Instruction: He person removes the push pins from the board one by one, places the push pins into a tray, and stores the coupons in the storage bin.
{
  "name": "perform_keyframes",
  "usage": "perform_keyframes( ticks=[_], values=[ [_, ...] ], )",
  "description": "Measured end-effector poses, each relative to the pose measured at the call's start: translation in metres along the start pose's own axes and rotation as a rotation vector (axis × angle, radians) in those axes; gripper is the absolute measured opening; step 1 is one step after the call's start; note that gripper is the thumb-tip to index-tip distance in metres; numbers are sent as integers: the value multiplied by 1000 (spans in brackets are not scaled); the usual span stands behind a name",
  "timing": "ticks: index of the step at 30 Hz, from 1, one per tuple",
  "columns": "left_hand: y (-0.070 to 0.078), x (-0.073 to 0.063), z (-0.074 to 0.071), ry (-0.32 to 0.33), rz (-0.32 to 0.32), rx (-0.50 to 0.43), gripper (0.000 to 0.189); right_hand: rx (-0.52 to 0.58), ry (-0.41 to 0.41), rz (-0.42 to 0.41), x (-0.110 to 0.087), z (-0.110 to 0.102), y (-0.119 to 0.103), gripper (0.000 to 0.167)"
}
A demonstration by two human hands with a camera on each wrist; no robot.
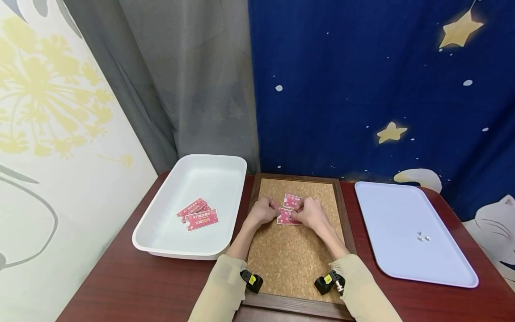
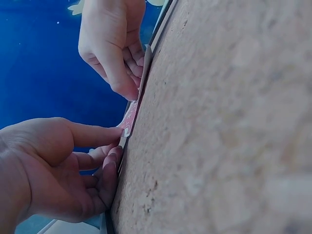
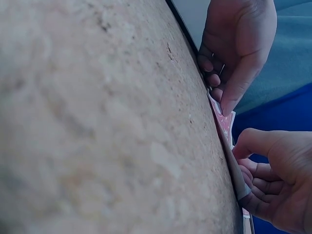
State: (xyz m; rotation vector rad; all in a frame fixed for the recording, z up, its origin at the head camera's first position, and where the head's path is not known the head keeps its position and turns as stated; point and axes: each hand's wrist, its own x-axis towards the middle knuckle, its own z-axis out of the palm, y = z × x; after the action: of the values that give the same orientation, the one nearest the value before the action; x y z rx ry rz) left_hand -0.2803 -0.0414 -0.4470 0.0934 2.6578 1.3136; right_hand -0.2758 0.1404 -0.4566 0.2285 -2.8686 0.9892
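A pink paper coupon (image 1: 284,217) lies over the middle of a cork board (image 1: 295,259), just below another pink coupon (image 1: 289,201). My left hand (image 1: 263,210) pinches its left end, thumb on the printed face. At the right end, the thumb and curled fingers of my right hand (image 1: 310,213) grip the paper and hide part of it. In the right wrist view, the coupon's pale corner (image 3: 243,189) stands slightly raised beside the right fingers. I cannot tell whether something small is also between the right fingertips.
A white bin (image 1: 161,239) on the left holds several pink coupons (image 1: 202,219). Toward the right, three small pushpins (image 1: 427,238) lie on a pale tray (image 1: 398,214). The board's brown wooden frame (image 1: 297,306) borders the cork, and curtains (image 1: 322,89) hang behind the dark red table (image 1: 120,286).
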Motion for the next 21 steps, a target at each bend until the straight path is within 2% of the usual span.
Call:
perform_keyframes(
  ticks=[8,16,21],
  values=[
    [1,0,1,-6,-7,-14,10,44,4,-10,0,-3,3,8],
    [2,-1,0,7,-8,-27,10,152,-38,23,-3,-10,9,7],
    [1,-4,-2,6,-6,-65,12,184,-44,-6,-8,-14,12,4]
  ],
)
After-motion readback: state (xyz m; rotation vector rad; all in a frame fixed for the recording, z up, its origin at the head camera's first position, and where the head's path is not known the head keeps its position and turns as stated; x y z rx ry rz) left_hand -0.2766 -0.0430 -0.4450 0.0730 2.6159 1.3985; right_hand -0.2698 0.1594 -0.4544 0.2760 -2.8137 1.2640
